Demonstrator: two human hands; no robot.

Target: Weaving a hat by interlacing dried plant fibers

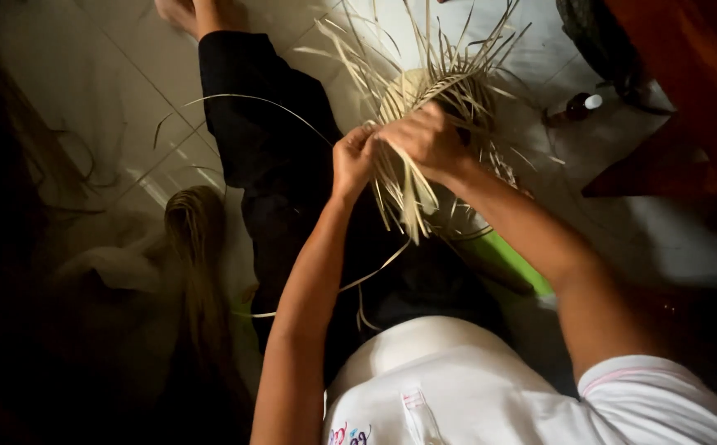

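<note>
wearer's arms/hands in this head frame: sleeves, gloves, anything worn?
Both hands bare: left hand, right hand, no gloves, rings or watch visible. Forearms uncovered. White short sleeve with a thin pink trim line on the right arm; the left sleeve is out of frame.

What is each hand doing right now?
Left hand: closed, pinching pale straw strips.
Right hand: closed over the half-woven straw piece.
</note>
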